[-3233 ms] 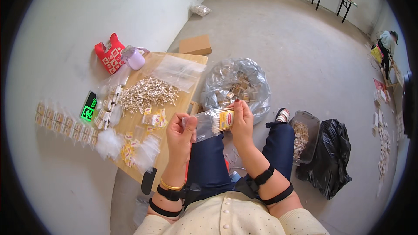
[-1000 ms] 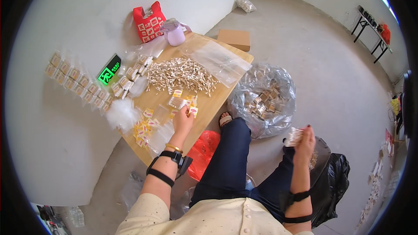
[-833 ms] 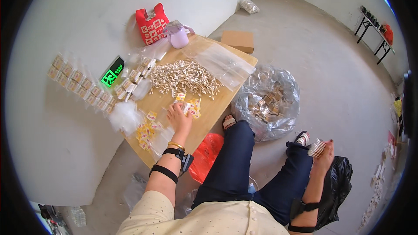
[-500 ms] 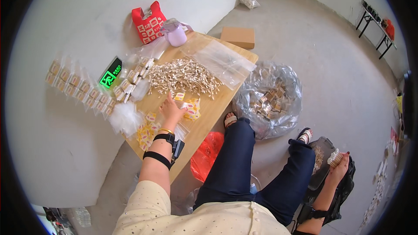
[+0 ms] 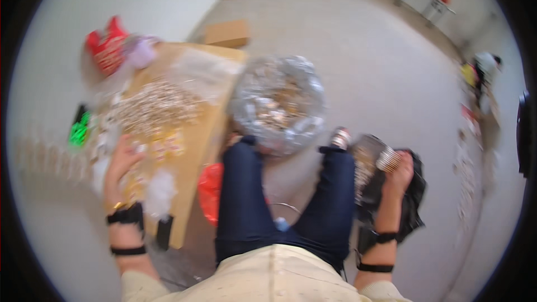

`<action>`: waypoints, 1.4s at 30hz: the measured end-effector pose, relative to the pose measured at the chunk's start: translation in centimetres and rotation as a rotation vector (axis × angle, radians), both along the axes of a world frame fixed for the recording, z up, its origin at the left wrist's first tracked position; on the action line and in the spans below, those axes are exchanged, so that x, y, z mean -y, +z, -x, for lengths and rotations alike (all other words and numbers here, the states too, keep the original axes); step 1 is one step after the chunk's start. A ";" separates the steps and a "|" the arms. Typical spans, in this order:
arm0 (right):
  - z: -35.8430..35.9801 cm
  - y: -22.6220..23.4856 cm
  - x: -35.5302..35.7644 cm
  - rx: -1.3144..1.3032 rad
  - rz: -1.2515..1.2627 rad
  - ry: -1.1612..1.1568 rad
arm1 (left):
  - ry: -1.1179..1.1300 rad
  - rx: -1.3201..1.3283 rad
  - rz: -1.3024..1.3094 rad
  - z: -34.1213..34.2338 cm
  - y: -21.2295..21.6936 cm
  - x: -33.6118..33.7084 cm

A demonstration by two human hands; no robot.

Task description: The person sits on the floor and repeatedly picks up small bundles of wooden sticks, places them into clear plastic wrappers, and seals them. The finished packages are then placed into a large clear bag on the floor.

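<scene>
- Right hand (image 5: 398, 172): grip closed around one small clear packet (image 5: 387, 159) of pale pieces, held at the fingertips above the open black bag (image 5: 411, 212).
- The packet sits at about 11 o'clock from the palm, touching the fingers. The bag lies directly under and around the hand.
- Left hand (image 5: 122, 163): fingers loosely spread, palm down on the cardboard sheet (image 5: 208, 128). Motion blur prevents telling whether it pinches anything.
- Small yellow-and-white packets (image 5: 162, 144) lie at 2 o'clock from the left hand, just beside the fingertips. Count not readable because of blur.
- One heap of pale small pieces (image 5: 156, 106) lies at 1 o'clock from the left hand, further up the sheet.
- One large clear plastic bag (image 5: 278, 103) of the same pieces rests on the floor between the two hands, just beyond the knees.
- One wristband pair is visible on each forearm.
- One green-lit scale (image 5: 79, 130) stands at 10 o'clock from the left hand.
- One red bag (image 5: 106, 47) and one cardboard box (image 5: 226, 33) lie beyond the sheet.
</scene>
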State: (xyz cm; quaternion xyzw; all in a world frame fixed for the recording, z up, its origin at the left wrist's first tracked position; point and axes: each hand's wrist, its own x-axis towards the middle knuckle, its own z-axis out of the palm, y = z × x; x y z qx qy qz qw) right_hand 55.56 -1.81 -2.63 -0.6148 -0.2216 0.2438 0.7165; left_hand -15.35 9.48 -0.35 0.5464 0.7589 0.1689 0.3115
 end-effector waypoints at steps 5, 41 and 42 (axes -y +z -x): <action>-5.9 -0.1 1.4 0.077 0.058 -0.190 | -0.120 0.313 -0.117 -10.7 5.5 2.3; 15.9 7.4 -3.2 -0.051 0.010 1.048 | -0.154 0.694 -0.606 -36.1 3.7 7.5; 15.9 7.4 -3.1 0.057 0.021 1.020 | -0.221 0.637 -0.596 -35.8 4.1 7.6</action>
